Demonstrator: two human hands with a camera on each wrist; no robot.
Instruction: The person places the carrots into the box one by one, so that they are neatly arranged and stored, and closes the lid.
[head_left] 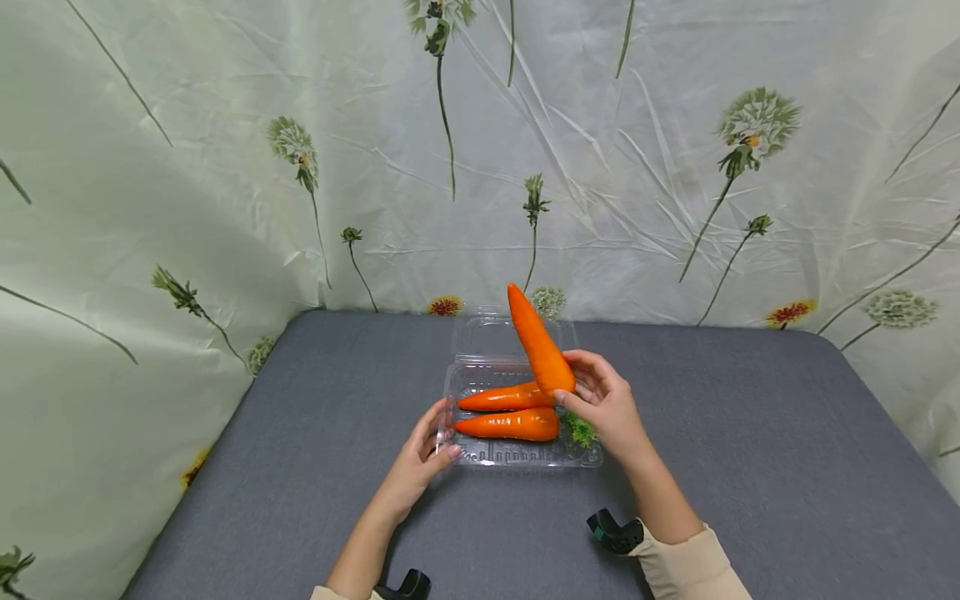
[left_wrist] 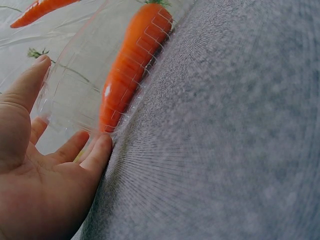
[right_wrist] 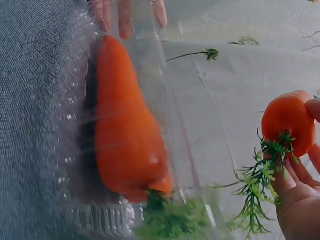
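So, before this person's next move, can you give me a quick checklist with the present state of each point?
1. Held carrot in the fingers of the right hand: ok, tip up.
2. Held carrot's greens free of the fingers: ok, they hang below its thick end.
3. Clear plastic container steadied: cannot tell; the left hand touches its left end, but how firmly does not show.
4. Container's lid out of the way: ok, folded back behind.
5. Front carrot and rear carrot lying side by side inside: ok.
6. Lid able to close over all three: cannot tell.
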